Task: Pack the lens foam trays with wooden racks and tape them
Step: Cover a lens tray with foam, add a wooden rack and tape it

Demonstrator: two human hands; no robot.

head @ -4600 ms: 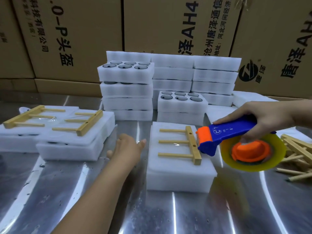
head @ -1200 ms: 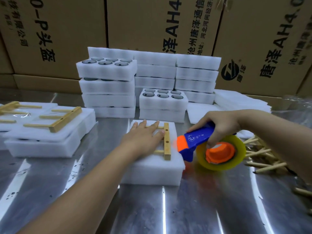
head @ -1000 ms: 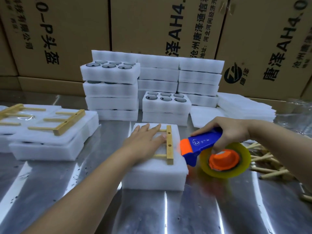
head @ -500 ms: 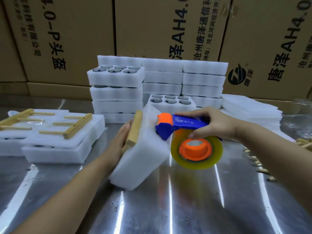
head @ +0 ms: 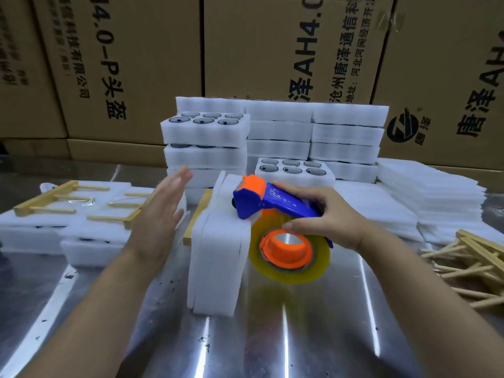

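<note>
White foam lens trays [head: 218,255], stacked into one bundle, stand on edge mid-worktop, probably so that tape can run over the narrow top and around. A blue and orange plastic tape dispenser [head: 278,203], carrying a roll of clear yellowish tape [head: 289,271], rests its head on the bundle's top edge. The right hand [head: 324,214] grips it, fingers curled over the blue handle and thumb against the roll. A pale wooden rack [head: 197,216] lies flat against the bundle's left face, where tape would bind it on. The left hand [head: 161,214] is just beside that rack, fingers straight and together, blurred. Whether it touches is unclear, but it looks placed to steady the bundle.

Brown cardboard cartons [head: 272,50] printed in black fill the back. The worktop [head: 272,345] is shiny sheet metal. Stacks of white foam trays holding round dark lenses [head: 204,135] stand at the rear. Finished packs topped with racks [head: 81,211] lie left. Thin foam sheets [head: 425,192] and a loose heap of wooden racks [head: 469,263] lie right.
</note>
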